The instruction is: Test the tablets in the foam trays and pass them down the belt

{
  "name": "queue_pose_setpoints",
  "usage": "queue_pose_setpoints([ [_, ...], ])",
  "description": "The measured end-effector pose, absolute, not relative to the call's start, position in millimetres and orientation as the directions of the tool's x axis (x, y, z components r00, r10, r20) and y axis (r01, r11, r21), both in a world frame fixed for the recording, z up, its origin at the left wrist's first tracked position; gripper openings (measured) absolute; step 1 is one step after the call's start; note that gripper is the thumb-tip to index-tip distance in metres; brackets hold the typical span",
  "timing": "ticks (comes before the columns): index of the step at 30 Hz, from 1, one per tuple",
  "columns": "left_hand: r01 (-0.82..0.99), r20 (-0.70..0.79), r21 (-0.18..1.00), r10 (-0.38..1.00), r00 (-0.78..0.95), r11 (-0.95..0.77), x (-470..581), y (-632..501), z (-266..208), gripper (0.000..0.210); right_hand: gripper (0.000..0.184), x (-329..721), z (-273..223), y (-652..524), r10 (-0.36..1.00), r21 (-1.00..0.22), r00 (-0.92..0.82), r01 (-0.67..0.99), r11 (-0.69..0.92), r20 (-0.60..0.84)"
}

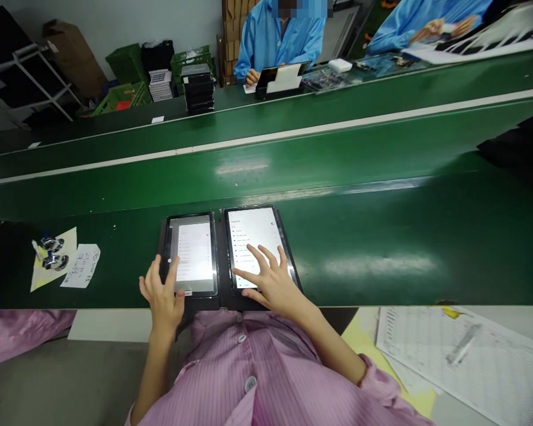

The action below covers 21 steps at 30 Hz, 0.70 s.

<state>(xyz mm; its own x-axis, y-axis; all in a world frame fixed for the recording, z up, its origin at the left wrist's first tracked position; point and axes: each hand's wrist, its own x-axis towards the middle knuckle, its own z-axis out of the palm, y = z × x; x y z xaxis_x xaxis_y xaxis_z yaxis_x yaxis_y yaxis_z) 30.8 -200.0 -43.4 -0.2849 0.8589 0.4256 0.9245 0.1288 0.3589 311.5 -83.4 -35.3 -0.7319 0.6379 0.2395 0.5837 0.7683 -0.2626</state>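
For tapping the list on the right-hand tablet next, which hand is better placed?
Probably the right: the right hand is spread over the right-hand tablet, with its fingers by the list. The left hand is at the left-hand tablet.

No word can be read for certain. The right-hand tablet [266, 228] shows a heading at the upper left of its white screen, too blurred to spell out, with a toggle sign [272, 223] to the right and a column of small dark signs beside lines of tiny text. The left-hand tablet [196, 251] shows a list, also illegible. Handwriting runs in several lines over a white paper note [80, 266]; fine rows fill a printed sheet [497, 376], unreadable.
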Motion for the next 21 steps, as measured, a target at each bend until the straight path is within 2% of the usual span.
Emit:
queue_pose_setpoints([
  [3,0.866,0.436,0.486,0.824,-0.361,0.122,5.8,-195.3,-51.7,0.088,0.030,333.0,-37.5,-78.1,0.674,-0.246,-0.671,0.628,0.738,0.310],
  [5,0.797,0.411,0.598,0.823,-0.393,0.082,-8.9,-193.7,-60.1,0.091,0.032,352.5,-39.2,-75.3,0.693,-0.250,-0.595,0.657,0.711,0.407],
  [7,0.749,0.389,0.659,0.822,-0.415,0.067,-16.7,-193.4,-66.8,0.090,0.037,370.8,-42.2,-74.1,0.714,-0.280,-0.508,0.683,0.674,0.482],
  [13,0.830,0.417,0.557,0.853,-0.313,0.032,-12.8,-194.0,-69.2,0.087,0.043,380.4,-54.1,-80.3,0.786,-0.337,-0.391,0.745,0.575,0.478],
  [21,0.881,0.404,0.471,0.880,-0.251,0.035,-13.9,-195.2,-69.3,0.087,0.041,330.6,-50.5,-87.8,0.829,-0.262,-0.479,0.793,0.550,0.288],
])
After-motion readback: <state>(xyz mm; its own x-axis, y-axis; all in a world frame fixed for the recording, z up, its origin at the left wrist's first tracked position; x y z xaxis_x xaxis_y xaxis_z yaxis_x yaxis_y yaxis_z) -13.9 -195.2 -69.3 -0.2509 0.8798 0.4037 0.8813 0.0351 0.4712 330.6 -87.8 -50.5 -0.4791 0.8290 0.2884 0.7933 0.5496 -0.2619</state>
